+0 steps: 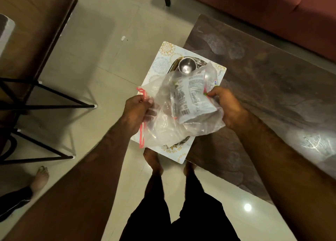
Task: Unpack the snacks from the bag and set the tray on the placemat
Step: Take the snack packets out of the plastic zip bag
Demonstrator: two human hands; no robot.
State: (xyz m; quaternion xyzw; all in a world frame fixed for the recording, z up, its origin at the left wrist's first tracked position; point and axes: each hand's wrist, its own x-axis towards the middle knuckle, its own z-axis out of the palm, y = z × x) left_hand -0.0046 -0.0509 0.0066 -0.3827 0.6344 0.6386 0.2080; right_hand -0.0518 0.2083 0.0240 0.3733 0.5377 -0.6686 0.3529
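A clear plastic zip bag (163, 131) with a pink seal strip hangs in front of me, over the placemat. My left hand (139, 111) grips the bag's mouth at the pink strip. My right hand (224, 106) pinches the bag's other side, through which a white snack packet (193, 99) shows. Below lies a white patterned placemat (161, 62), overhanging the dark table's corner. A steel tray (174, 64) rests on it with a small steel bowl (187, 66). The bag hides most of the tray.
The dark marbled table (272, 88) stretches right, with a reddish sofa (272, 10) behind it. A wooden table with black metal legs (45, 102) stands to the left. Another person's foot (41, 177) is at lower left. My bare feet stand on pale floor tiles.
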